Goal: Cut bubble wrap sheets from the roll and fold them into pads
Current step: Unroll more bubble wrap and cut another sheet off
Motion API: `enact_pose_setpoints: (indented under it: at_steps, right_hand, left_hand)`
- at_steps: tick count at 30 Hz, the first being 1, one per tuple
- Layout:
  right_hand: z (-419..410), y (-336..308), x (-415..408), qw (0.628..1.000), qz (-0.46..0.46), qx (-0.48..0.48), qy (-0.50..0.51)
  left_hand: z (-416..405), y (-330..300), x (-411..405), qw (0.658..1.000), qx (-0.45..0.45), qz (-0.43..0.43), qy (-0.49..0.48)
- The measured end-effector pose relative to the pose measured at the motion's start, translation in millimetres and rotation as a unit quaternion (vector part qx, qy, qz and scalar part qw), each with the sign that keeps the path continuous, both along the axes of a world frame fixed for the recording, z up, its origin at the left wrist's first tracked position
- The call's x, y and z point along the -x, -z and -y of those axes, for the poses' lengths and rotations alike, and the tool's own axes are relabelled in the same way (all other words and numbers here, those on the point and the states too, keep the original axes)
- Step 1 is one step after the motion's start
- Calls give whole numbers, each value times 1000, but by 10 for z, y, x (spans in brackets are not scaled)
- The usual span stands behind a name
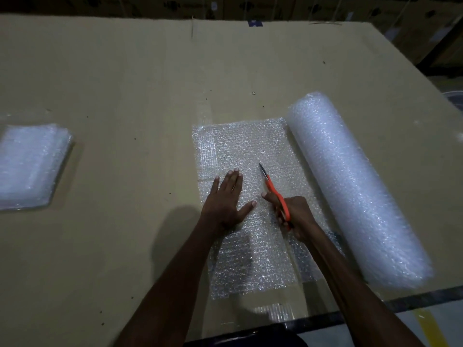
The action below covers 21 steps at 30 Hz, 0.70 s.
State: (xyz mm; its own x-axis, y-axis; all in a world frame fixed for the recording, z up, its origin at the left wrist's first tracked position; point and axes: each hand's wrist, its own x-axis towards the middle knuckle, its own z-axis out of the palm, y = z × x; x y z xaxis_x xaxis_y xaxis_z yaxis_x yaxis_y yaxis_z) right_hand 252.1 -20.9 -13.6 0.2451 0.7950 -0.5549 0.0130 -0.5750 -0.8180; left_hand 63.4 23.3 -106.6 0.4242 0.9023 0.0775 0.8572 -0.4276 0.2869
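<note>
In right grip (295, 216): scissors (275, 194), seemingly mid-sheet (240, 146).

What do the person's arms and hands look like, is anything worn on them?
Both arms are bare for as far as the picture shows them: no sleeves, no gloves. The left hand and the right hand show no rings, watch or bands that I can make out, though the light is dim. The fingernails are short and pale.

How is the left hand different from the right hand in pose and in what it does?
The left hand lies flat with straight fingers and presses the sheet; the right hand is curled round the orange scissors. The left hand holds nothing; the right hand holds the tool, blades pointing away. Both are over the same sheet, beside the roll.
</note>
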Motion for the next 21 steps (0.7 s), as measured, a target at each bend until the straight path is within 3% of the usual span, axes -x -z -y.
enact_pose_setpoints:
  at_steps: [14,21]
  right_hand:
    - [-156,-13,-6,999,24,7,-20]
    - [-264,-10,29,1000,-10,-10,-14]
  left_hand:
    - [76,-34,5,1000,-21,14,-1]
    - [63,-36,12,999,-25,39,0]
